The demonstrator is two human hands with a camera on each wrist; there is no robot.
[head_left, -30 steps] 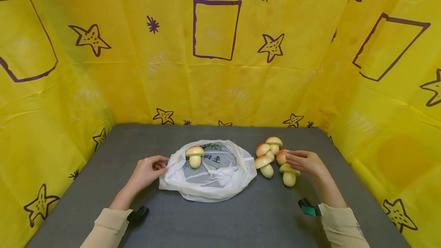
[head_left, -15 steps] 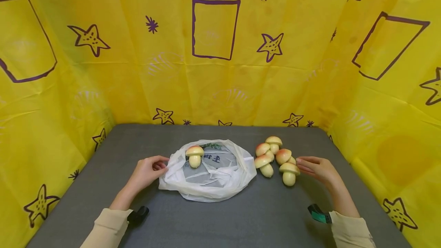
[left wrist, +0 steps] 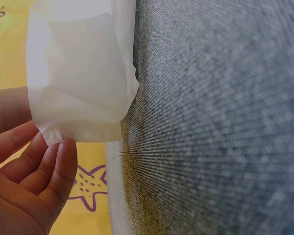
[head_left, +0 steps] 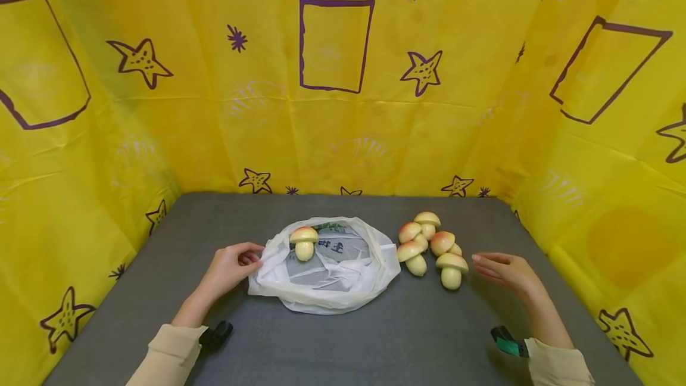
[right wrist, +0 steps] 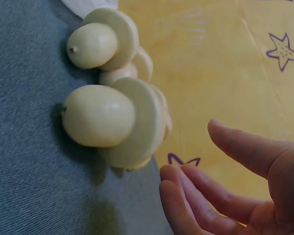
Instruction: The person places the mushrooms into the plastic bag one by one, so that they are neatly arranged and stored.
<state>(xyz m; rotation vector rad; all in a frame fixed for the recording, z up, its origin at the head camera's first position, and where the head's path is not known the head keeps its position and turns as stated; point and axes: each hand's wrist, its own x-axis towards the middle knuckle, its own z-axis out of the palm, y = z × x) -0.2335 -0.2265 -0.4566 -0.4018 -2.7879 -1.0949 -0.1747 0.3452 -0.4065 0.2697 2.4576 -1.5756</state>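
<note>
A white plastic bag (head_left: 343, 302) lies on the table with its mouth spread wide. Inside the opening, towards its back left, rests one toy mushroom (head_left: 304, 244) with a yellow-red cap. My left hand (head_left: 234, 267) holds the bag's left edge; in the left wrist view the white film (left wrist: 78, 73) runs in between the fingers. To the right of the bag, several more toy mushrooms (head_left: 451, 262) sit in a close cluster. My right hand (head_left: 509, 271) is just right of this cluster, thumb and fingers apart and holding nothing. The right wrist view shows the nearest mushroom (right wrist: 100, 117) beyond the fingertips.
The dark grey table (head_left: 354, 350) reaches back to a yellow curtain (head_left: 343, 136) printed with stars and frames, which also closes off both sides. A black wrist strap (head_left: 216, 335) is on the left wrist, and another with a green patch (head_left: 509, 344) on the right.
My right hand has drawn back to the right, away from the mushroom cluster where its fingers were at a cap. The left hand and the bag have stayed in place.
</note>
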